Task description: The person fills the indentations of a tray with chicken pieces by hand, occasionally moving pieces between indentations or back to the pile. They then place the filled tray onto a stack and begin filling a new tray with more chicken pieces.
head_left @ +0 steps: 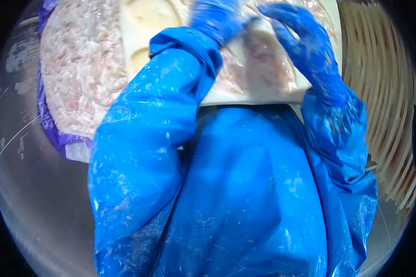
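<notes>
My left hand (219, 19), in a blue glove, is smeared by motion above a white tray (247, 98) at the top centre; its fingers cannot be made out. To its right, my right hand (298, 34) is also gloved in blue, thumb and fingers spread apart with nothing between them. Pale pink, wet meat-like pieces (266, 60) lie in hollows of the tray below the hands. Other hollows (152, 14) at the tray's left show a yellowish bottom.
At the left, a purple-lined container (44, 111) holds a mass of pale minced meat (85, 69). Many thin pale sticks (379, 92) lie side by side at the right. All this stands on a metal table (32, 194); my blue apron fills the lower middle.
</notes>
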